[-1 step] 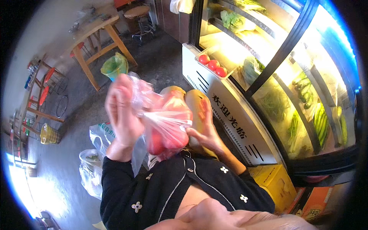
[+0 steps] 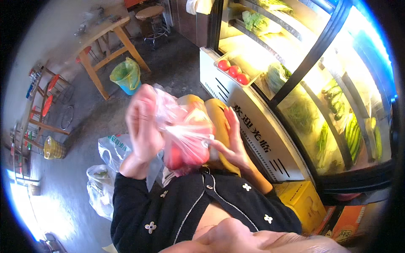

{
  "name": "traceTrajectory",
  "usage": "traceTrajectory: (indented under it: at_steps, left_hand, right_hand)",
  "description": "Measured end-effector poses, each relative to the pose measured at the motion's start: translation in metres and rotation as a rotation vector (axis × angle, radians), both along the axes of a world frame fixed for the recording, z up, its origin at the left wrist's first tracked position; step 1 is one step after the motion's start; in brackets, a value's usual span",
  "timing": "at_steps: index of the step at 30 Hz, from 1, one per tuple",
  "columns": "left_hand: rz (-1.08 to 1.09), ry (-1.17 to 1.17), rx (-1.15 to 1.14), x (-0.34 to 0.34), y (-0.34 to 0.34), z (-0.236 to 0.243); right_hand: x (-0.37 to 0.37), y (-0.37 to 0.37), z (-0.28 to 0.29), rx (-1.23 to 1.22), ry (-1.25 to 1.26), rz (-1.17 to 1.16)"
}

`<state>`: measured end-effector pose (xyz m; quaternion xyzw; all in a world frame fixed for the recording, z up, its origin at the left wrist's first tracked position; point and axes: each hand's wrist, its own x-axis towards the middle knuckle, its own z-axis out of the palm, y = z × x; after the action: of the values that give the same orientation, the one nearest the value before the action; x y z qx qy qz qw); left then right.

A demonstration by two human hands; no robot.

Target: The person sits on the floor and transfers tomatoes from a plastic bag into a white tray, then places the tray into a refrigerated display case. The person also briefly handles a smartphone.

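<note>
Head view, with the display fridge (image 2: 253,122) as my landmark: the thin see-through bag (image 2: 185,130) is left of it, over my mustard trousers (image 2: 221,130) and just in front of my waist. Round red produce (image 2: 196,157) bulges at the bag's end closest to me. The bag's longer direction slants roughly along the fridge's front, one end by my waist, the other toward my knees.

My left hand (image 2: 145,122) is at the bag's flank away from the fridge, with its fingers bent up beside the crumpled plastic. It is blurred, so I cannot tell how tightly the fingers close or whether they pinch the film. My right hand (image 2: 231,145) is on the fridge side, fingers loosely spread, thumb reaching across to the bag's edge; it seems to touch there, without a grip around anything.

What counts most, I judge, is that the bag sits between my palms: the left is nearer its gathered folds, while the right, nearer the fridge, meets only its rim.

Farther from the fridge, past my left sleeve (image 2: 130,206), a clear bag (image 2: 100,196) rests on the floor. Three tomatoes (image 2: 234,71) sit in a tray inside the fridge.
</note>
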<state>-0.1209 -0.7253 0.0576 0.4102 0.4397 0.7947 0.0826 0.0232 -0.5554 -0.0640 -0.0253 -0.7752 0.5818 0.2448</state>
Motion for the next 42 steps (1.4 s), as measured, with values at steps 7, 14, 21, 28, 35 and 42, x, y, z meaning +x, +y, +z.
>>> traceTrajectory:
  at_steps: [7, 14, 21, 28, 35, 42]
  left_hand:
    - [-0.410, 0.764, -0.071, 0.032, 0.048, -0.060]
    - [-0.270, 0.539, -0.072, 0.010, 0.021, -0.089]
    - [0.030, 0.300, -0.219, -0.002, -0.014, -0.140]
    - [-0.057, 0.502, -0.442, -0.001, -0.012, -0.145]
    - [-0.046, 0.391, -0.393, -0.007, -0.005, -0.134]
    - [-0.272, -0.152, -0.529, -0.023, 0.004, -0.152]
  right_hand:
    - [0.007, 0.032, -0.002, 0.275, -0.078, 0.321]
    - [-0.004, 0.024, 0.006, 0.288, -0.214, 0.447]
    - [-0.005, 0.019, -0.029, 0.166, 0.002, 0.167]
    - [-0.017, 0.011, -0.022, 0.141, 0.020, 0.115]
    - [-0.025, 0.021, -0.011, 0.339, 0.110, -0.071]
    - [-0.052, 0.022, -0.021, -0.165, -0.101, -0.149]
